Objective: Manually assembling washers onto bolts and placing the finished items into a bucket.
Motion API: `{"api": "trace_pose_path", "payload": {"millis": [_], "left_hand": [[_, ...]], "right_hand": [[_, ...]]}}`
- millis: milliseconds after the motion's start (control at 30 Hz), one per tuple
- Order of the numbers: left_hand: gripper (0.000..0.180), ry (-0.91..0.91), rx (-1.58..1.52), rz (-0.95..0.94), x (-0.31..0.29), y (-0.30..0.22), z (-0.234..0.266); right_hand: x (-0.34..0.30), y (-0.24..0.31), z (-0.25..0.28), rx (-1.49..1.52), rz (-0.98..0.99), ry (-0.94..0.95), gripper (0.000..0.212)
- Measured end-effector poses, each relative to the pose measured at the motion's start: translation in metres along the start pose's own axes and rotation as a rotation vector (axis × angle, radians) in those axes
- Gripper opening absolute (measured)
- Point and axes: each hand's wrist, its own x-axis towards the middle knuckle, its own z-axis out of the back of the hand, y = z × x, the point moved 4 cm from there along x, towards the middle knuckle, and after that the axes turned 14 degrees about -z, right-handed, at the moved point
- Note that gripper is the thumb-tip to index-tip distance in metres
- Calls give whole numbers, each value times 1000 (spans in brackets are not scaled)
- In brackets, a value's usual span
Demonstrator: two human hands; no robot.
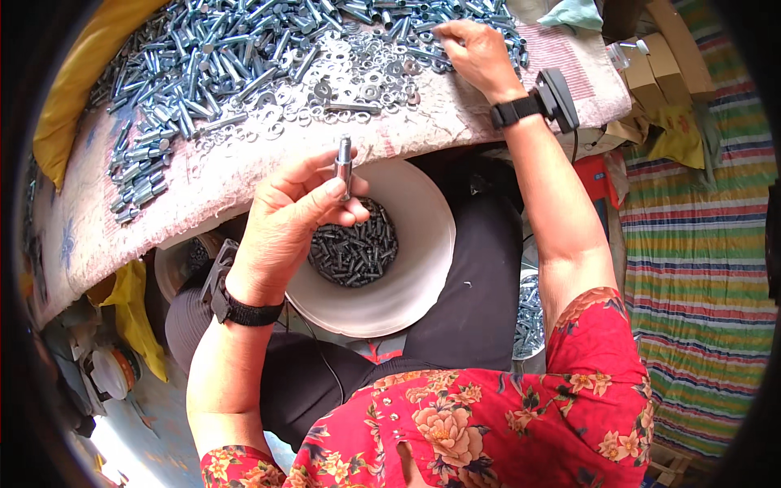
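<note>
My left hand point(285, 215) holds a metal anchor bolt point(344, 163) nearly upright between thumb and fingers, its threaded end up. It is above a white bucket point(427, 236) that has many assembled dark bolts point(354, 252) inside. At the far right of the table, my right hand point(486, 61) reaches to the edge of the pile, thumb and fingers bent together; what they pinch, if anything, cannot be made out. Loose washers and nuts point(366, 80) lie left of it, and a large heap of bluish bolts and sleeves point(220, 61) spreads over the table's far side.
A pinkish cloth point(439, 126) covers the table. Yellow fabric point(85, 81) borders the heap at left. Another container of metal parts point(529, 321) stands beside my right leg. Cardboard boxes point(651, 77) and a striped sheet point(700, 268) are at right.
</note>
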Motion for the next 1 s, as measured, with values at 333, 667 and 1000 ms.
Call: {"api": "trace_pose_path", "payload": {"millis": [333, 667, 1000], "left_hand": [[33, -43, -16, 115, -13, 15, 14], [30, -55, 1, 120, -12, 14, 12], [34, -45, 15, 146, -17, 18, 9]], "right_hand": [[7, -24, -16, 10, -20, 125, 27], [11, -21, -6, -75, 25, -124, 18], [-75, 44, -2, 118, 110, -67, 26]]}}
